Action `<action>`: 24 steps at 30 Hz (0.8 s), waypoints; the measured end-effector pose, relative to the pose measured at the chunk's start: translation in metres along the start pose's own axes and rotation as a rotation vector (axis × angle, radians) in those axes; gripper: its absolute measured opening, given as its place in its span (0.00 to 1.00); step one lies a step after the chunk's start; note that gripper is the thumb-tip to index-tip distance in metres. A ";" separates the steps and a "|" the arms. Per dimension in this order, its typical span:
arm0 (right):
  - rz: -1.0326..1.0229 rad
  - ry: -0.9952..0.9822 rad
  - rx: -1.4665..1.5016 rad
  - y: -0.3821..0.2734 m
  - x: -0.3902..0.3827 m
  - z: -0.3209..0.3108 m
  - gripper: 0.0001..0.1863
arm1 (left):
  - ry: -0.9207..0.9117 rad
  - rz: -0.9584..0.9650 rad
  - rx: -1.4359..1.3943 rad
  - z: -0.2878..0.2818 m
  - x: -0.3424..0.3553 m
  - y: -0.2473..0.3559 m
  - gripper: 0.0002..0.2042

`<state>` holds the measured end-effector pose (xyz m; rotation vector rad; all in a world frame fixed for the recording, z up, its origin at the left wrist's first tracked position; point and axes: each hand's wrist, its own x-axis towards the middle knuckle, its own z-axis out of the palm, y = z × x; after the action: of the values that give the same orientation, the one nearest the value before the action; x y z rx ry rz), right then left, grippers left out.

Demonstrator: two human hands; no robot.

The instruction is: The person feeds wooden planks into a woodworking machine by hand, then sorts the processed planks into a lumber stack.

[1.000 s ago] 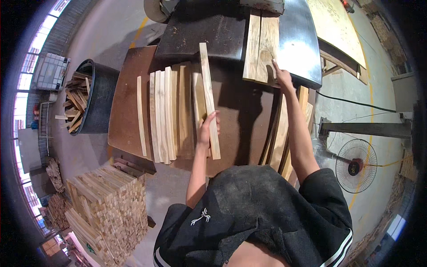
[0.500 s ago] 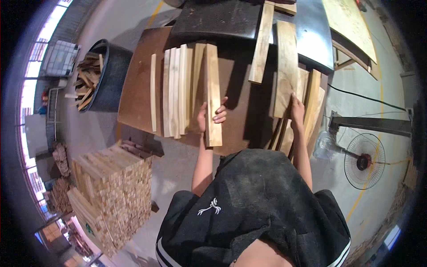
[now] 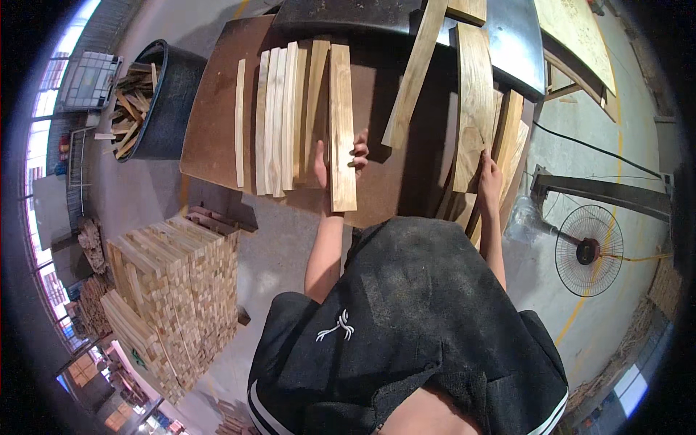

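My left hand (image 3: 321, 167) is wrapped from beneath around a pale wooden strip (image 3: 341, 123), its thumb on the left edge and fingertips curling up at the right. The strip lies lengthwise, pointing away from me. On the other side, my right hand (image 3: 491, 181) grips the right edge of a wider wooden board (image 3: 474, 94) near its close end; a dark knot mark shows there. Between the two, a narrow slat (image 3: 417, 76) slants down from the black surface. Left of the held strip, several slats (image 3: 277, 119) stand side by side on the brown tabletop (image 3: 210, 109).
More boards (image 3: 513, 130) lie under and right of the wide board. A dark bin (image 3: 177, 101) of wood offcuts stands at the left, above a big stack of wooden strips (image 3: 174, 304). A fan (image 3: 589, 250) and a dark metal beam (image 3: 602, 194) are at the right.
The narrow slat's close end has swung left. The strip in my left hand has turned slightly, its broad face more upward. Both hands keep their holds while the whole view has shifted.
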<state>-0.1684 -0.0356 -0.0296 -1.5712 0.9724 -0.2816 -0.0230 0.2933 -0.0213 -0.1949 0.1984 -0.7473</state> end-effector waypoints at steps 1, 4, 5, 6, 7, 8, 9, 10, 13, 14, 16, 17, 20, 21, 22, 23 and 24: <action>0.010 -0.002 -0.001 0.001 -0.004 0.001 0.25 | 0.010 0.002 0.000 0.000 -0.001 0.001 0.46; -0.134 0.078 -0.025 0.011 -0.010 -0.011 0.25 | 0.087 0.094 0.165 0.011 0.005 -0.013 0.46; -0.022 0.040 -0.026 0.021 -0.012 -0.028 0.25 | 0.143 0.093 0.228 0.015 0.014 -0.021 0.43; 0.089 0.030 -0.072 0.004 -0.026 -0.022 0.25 | 0.001 -0.005 0.277 0.001 0.009 0.001 0.39; 0.196 0.043 -0.123 -0.015 -0.042 -0.017 0.25 | -0.150 -0.121 0.312 -0.012 0.008 0.022 0.36; 0.105 0.096 -0.095 0.001 -0.045 -0.025 0.25 | 0.107 -0.075 0.657 -0.010 0.011 0.024 0.31; 0.017 0.159 -0.073 0.024 -0.046 -0.032 0.26 | 0.346 -0.030 1.014 -0.012 0.009 0.016 0.27; 0.003 0.177 -0.063 0.032 -0.054 -0.036 0.26 | 0.503 0.102 1.332 -0.012 0.007 -0.005 0.24; -0.048 0.234 -0.115 0.019 -0.078 -0.049 0.25 | 0.337 0.528 1.840 0.012 0.003 -0.063 0.20; -0.004 0.256 -0.099 0.015 -0.087 -0.061 0.24 | 0.290 0.526 2.026 0.014 0.005 -0.079 0.19; -0.086 0.312 -0.073 0.000 -0.100 -0.083 0.23 | 0.226 0.277 2.036 0.028 0.010 -0.107 0.17; -0.161 0.341 -0.054 -0.007 -0.109 -0.094 0.22 | 0.150 0.266 2.120 0.012 0.015 -0.116 0.18; -0.126 0.386 -0.040 -0.020 -0.120 -0.130 0.19 | 0.201 0.043 1.903 0.008 0.029 -0.193 0.19; -0.109 0.378 -0.018 -0.026 -0.120 -0.136 0.19 | 0.125 0.178 1.935 -0.029 0.034 -0.206 0.19; -0.094 0.355 0.011 -0.023 -0.117 -0.144 0.19 | 0.182 0.206 1.902 -0.037 0.038 -0.231 0.16; -0.091 0.340 0.010 -0.026 -0.113 -0.143 0.19 | 0.326 0.014 1.980 -0.038 0.040 -0.247 0.23; -0.112 0.306 0.056 -0.034 -0.109 -0.137 0.20 | 0.300 0.109 2.145 -0.054 0.040 -0.253 0.29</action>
<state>-0.3123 -0.0561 0.0742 -1.5617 1.1011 -0.6370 -0.1729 0.0790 -0.0153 1.9445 -0.3742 -0.5408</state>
